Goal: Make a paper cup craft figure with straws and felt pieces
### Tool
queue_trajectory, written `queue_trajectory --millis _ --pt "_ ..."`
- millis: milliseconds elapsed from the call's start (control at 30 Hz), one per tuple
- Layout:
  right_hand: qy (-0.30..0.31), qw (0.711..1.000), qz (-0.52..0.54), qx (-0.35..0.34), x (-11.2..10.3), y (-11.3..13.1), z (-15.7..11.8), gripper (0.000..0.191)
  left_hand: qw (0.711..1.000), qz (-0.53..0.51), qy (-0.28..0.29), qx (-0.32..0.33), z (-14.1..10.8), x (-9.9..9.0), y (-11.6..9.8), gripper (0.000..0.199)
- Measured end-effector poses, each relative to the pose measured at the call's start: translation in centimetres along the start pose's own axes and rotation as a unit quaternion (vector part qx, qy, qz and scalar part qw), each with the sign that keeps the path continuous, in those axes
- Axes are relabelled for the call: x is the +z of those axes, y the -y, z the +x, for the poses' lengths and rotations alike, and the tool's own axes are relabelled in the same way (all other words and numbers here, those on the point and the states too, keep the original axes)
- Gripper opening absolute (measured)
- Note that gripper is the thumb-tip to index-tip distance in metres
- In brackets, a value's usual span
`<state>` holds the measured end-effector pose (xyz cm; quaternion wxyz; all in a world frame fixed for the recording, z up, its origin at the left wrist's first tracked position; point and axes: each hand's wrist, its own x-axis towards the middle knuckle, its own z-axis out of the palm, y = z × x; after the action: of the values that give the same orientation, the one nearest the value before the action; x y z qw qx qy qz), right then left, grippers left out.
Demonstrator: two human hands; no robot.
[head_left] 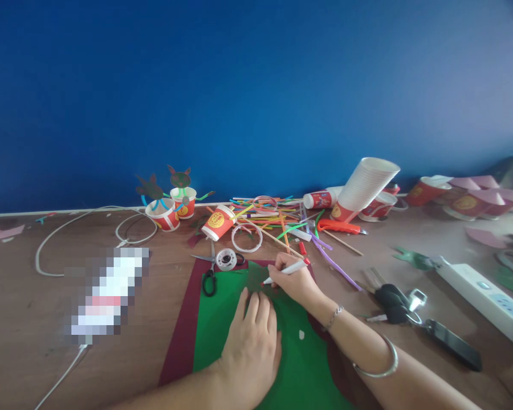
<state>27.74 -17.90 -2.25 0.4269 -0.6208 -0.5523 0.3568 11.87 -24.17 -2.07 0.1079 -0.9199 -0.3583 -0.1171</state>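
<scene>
My right hand grips a white marker with a red tip. That tip is at a small dark green paper piece near the top of a green paper sheet. Flat on the sheet, fingers stretched forward, lies my left hand. A dark red sheet shows beneath the green one. Black-handled scissors and a roll of tape rest at the upper left edge of the sheets. A small white scrap lies on the green paper.
Paper cups with cat heads stand at the back left. Coloured sticks, a leaning cup stack and an orange cutter lie behind my hands. Keys and a power strip are right; a blurred-out phone is left.
</scene>
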Motion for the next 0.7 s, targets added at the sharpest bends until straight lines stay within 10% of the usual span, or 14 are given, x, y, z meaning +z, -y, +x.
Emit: queue_trajectory --millis 700 --pt "0.004 1.000 -0.013 -0.009 0.02 0.55 -0.14 0.026 1.000 0.005 -0.008 -0.002 0.15 -0.14 0.03 0.043"
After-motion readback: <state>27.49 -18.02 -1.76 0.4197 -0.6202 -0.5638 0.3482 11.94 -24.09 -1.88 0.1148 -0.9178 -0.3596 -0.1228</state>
